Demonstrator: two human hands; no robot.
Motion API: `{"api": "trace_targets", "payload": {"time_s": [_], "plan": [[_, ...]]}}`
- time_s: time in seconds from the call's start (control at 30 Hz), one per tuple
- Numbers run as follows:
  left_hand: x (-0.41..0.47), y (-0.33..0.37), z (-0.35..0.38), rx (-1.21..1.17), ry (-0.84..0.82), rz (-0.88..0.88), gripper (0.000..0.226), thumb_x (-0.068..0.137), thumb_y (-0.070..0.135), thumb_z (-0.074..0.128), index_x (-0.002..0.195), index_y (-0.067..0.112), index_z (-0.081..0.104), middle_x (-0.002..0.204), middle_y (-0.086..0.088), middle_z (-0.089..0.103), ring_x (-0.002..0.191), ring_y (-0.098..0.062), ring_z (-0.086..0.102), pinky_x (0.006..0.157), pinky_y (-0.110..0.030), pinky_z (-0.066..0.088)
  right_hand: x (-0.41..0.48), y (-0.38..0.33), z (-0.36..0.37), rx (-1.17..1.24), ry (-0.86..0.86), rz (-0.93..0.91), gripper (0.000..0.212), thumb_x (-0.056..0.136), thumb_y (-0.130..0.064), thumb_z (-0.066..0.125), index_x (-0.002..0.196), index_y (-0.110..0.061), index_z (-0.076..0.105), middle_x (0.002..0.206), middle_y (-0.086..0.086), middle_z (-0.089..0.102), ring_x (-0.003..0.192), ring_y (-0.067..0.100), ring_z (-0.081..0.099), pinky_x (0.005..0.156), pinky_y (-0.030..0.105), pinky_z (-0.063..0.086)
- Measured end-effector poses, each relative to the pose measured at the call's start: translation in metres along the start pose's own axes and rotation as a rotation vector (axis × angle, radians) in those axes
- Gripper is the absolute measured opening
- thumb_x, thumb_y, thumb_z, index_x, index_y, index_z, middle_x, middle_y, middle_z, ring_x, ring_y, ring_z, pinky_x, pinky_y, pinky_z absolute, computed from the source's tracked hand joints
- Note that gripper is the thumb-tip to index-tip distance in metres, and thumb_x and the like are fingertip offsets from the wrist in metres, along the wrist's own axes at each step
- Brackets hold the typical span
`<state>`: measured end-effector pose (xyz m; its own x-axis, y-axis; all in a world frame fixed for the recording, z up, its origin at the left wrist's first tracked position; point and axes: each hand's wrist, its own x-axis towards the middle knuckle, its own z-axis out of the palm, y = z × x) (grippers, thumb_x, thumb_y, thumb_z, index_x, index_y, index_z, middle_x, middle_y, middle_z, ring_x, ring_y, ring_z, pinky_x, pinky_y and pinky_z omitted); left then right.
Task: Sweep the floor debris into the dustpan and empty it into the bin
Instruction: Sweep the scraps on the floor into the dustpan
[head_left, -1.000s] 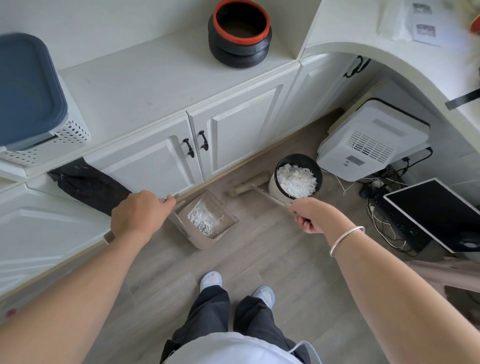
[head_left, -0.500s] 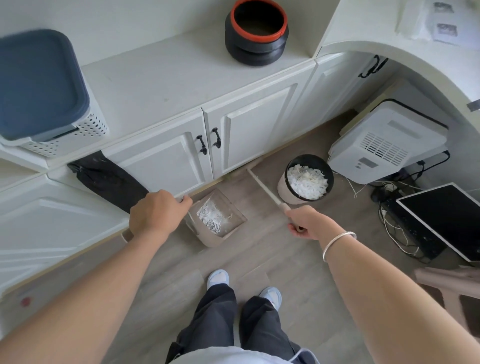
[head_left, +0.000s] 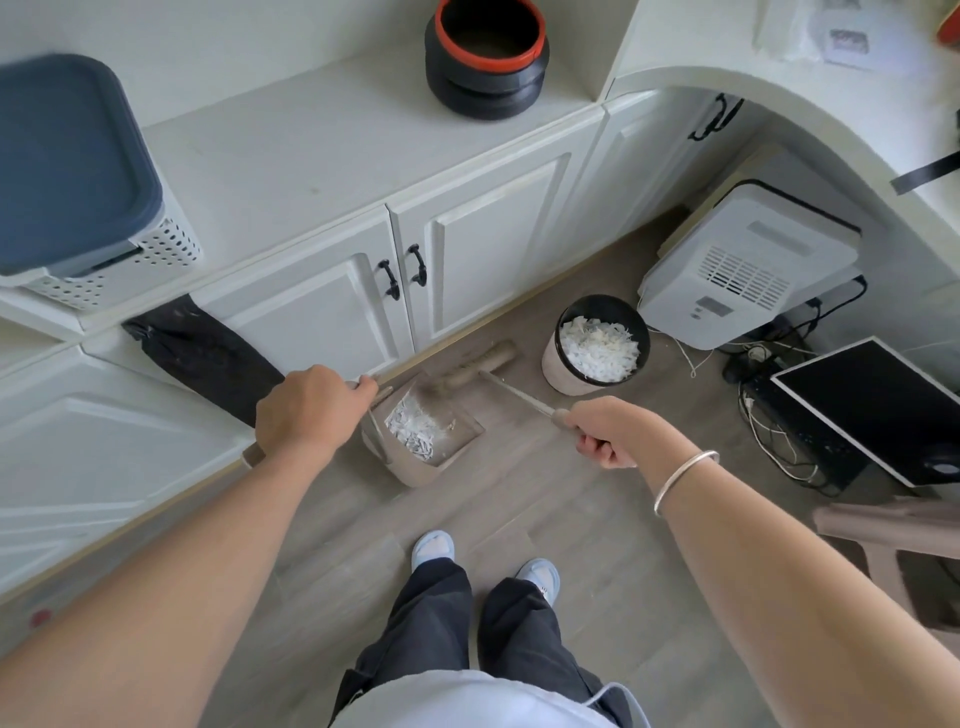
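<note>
Left hand (head_left: 306, 410) is closed around the upright handle of the dustpan (head_left: 421, 447), which sits on the grey wood-look floor (head_left: 519, 545) right against the base of the white cabinets (head_left: 332, 322). Its scoop holds a heap of white paper shreds (head_left: 415, 436). Right hand (head_left: 605, 436) is fisted around the thin handle of the broom (head_left: 483, 366), and the shaft runs from it toward ten o'clock to a blurred tan brush head lying at the mouth of the dustpan, close to the cabinet kickboard.

At two o'clock from the dustpan, near the brush head, stands the round bin (head_left: 597, 345), dark inside and filled close to its rim with more white shreds. A silver bangle (head_left: 683, 480) rings the right wrist.

At three o'clock from the bin, a white vented appliance (head_left: 748, 270) rests on the floor beneath a curved white counter (head_left: 779, 93), with tangled cables (head_left: 774, 436) and a dark flat screen (head_left: 872, 410) lying just beyond it. On the countertop (head_left: 311, 156) at twelve o'clock sits a black pot with an orange rim (head_left: 488, 57); at nine o'clock stands a perforated white basket with a blue lid (head_left: 67, 166). A black cloth (head_left: 202, 358) hangs down the cabinet front beside the left hand. Two light blue slippers (head_left: 485, 561) and dark trousers show at six o'clock.
</note>
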<state>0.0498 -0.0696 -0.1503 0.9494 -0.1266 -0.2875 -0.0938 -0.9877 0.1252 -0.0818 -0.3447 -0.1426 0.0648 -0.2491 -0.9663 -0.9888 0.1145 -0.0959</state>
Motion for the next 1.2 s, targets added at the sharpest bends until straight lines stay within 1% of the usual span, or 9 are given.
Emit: {"api": "trace_targets", "payload": {"time_s": [0.1, 0.23, 0.4, 0.6, 0.77, 0.9, 0.97, 1.1, 1.2], "plan": [[-0.004, -0.001, 0.001, -0.003, 0.004, 0.009, 0.052, 0.083, 0.053, 0.044, 0.054, 0.011, 0.052, 0.062, -0.007, 0.057, 0.058, -0.03, 0.054, 0.053, -0.029, 0.038, -0.026, 0.001, -0.026, 0.15, -0.068, -0.036, 0.019, 0.097, -0.017, 0.042, 0.078, -0.016, 0.048, 0.056, -0.004, 0.039, 0.023, 0.003, 0.031, 0.026, 0.008, 0.018], [-0.012, 0.001, 0.0, -0.021, -0.024, 0.023, 0.052, 0.084, 0.054, 0.044, 0.054, 0.012, 0.05, 0.056, -0.002, 0.048, 0.059, -0.03, 0.052, 0.054, -0.03, 0.035, -0.055, -0.002, -0.053, 0.29, -0.112, -0.005, 0.027, 0.098, -0.021, 0.044, 0.1, 0.002, 0.057, 0.045, -0.003, 0.043, 0.025, 0.003, 0.033, 0.025, 0.011, 0.025], [-0.024, 0.003, 0.002, -0.042, -0.047, 0.029, 0.049, 0.085, 0.052, 0.043, 0.057, 0.013, 0.051, 0.062, -0.005, 0.056, 0.063, -0.031, 0.056, 0.058, -0.031, 0.041, -0.064, 0.005, -0.05, 0.338, -0.113, -0.023, 0.033, 0.099, -0.025, 0.043, 0.107, 0.003, 0.059, 0.048, -0.003, 0.042, 0.026, 0.003, 0.034, 0.025, 0.011, 0.027], [-0.026, 0.0, 0.003, -0.036, -0.036, 0.034, 0.051, 0.086, 0.053, 0.043, 0.054, 0.014, 0.051, 0.058, -0.002, 0.054, 0.059, -0.029, 0.054, 0.053, -0.029, 0.036, -0.046, 0.009, -0.02, 0.216, 0.038, -0.125, 0.018, 0.099, -0.023, 0.041, 0.097, -0.007, 0.05, 0.06, -0.003, 0.038, 0.029, 0.004, 0.031, 0.028, 0.011, 0.02], [-0.023, 0.002, 0.006, -0.017, -0.033, 0.021, 0.051, 0.085, 0.053, 0.043, 0.055, 0.012, 0.052, 0.056, -0.002, 0.051, 0.058, -0.029, 0.053, 0.053, -0.029, 0.037, -0.022, 0.016, -0.004, -0.005, 0.252, -0.257, 0.024, 0.093, -0.033, 0.058, 0.092, -0.009, 0.054, 0.059, 0.003, 0.045, 0.043, 0.011, 0.036, 0.037, 0.017, 0.028], [-0.022, 0.001, 0.006, -0.004, -0.024, 0.018, 0.05, 0.085, 0.053, 0.044, 0.053, 0.014, 0.047, 0.055, -0.001, 0.045, 0.059, -0.03, 0.052, 0.054, -0.03, 0.036, 0.005, 0.014, 0.014, 0.076, 0.152, -0.216, 0.021, 0.093, -0.026, 0.06, 0.1, -0.007, 0.054, 0.066, 0.004, 0.047, 0.048, 0.011, 0.046, 0.038, 0.018, 0.045], [-0.021, 0.002, 0.005, 0.0, -0.019, 0.021, 0.05, 0.085, 0.053, 0.043, 0.053, 0.015, 0.045, 0.055, 0.0, 0.043, 0.06, -0.029, 0.051, 0.054, -0.03, 0.036, 0.016, 0.012, 0.026, 0.046, 0.082, -0.176, 0.022, 0.093, -0.018, 0.06, 0.109, -0.004, 0.053, 0.069, 0.007, 0.052, 0.052, 0.013, 0.054, 0.046, 0.023, 0.055], [-0.019, 0.001, 0.006, 0.006, -0.023, 0.014, 0.05, 0.085, 0.053, 0.043, 0.053, 0.014, 0.046, 0.056, -0.002, 0.045, 0.06, -0.029, 0.051, 0.055, -0.03, 0.037, 0.029, 0.009, 0.045, -0.202, 0.17, -0.206, 0.014, 0.093, -0.01, 0.047, 0.107, -0.009, 0.05, 0.076, 0.007, 0.053, 0.047, 0.014, 0.054, 0.035, 0.017, 0.046], [-0.017, 0.001, 0.007, 0.014, -0.016, 0.014, 0.05, 0.084, 0.053, 0.043, 0.051, 0.016, 0.043, 0.053, 0.0, 0.042, 0.058, -0.029, 0.05, 0.052, -0.029, 0.034, 0.025, 0.006, 0.049, -0.364, 0.199, -0.252, 0.016, 0.092, -0.008, 0.041, 0.105, -0.011, 0.05, 0.072, 0.007, 0.053, 0.04, 0.014, 0.051, 0.037, 0.019, 0.042]]}}
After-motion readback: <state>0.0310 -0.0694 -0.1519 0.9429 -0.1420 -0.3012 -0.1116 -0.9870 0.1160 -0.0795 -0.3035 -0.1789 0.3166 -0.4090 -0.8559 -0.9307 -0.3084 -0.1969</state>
